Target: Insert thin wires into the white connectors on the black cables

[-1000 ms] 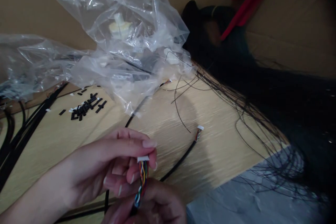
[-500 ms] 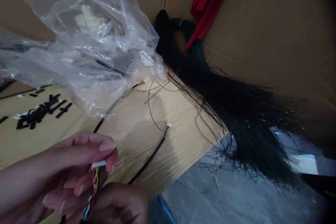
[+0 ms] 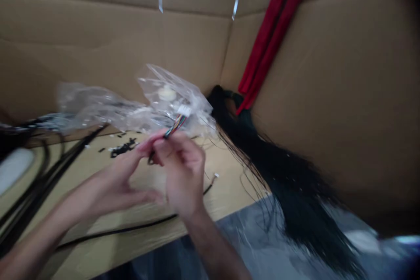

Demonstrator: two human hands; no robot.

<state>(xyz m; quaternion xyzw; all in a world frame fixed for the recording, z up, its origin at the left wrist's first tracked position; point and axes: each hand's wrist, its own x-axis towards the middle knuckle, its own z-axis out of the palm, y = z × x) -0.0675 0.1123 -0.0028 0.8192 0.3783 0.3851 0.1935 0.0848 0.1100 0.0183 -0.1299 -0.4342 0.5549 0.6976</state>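
Note:
My right hand (image 3: 183, 170) pinches a cable just below its loose coloured wires (image 3: 176, 126). The wires are red, yellow, green and darker strands, and they run up to a white plug connector (image 3: 184, 110) that points away from me. My left hand (image 3: 127, 173) reaches in from the left, with its fingertips against the cable beside my right thumb. Its thumb is stretched out lower down, apart from the fingers. Past my right wrist, another black cable (image 3: 131, 229) with a small white connector (image 3: 216, 176) lies on the wooden table (image 3: 229, 188).
Crumpled clear plastic bags (image 3: 124, 107) lie at the back. Small black pieces (image 3: 124, 148) are scattered before them. Black cables (image 3: 49, 175) run along the left. A bundle of thin dark wires (image 3: 272, 162) drapes over the table's right edge. Red cloth strips (image 3: 275, 30) hang against cardboard walls (image 3: 328, 87).
The view has tilted up and drawn back. Both hands have risen with the cable, and the white connector now points away. My left thumb has come off the connector.

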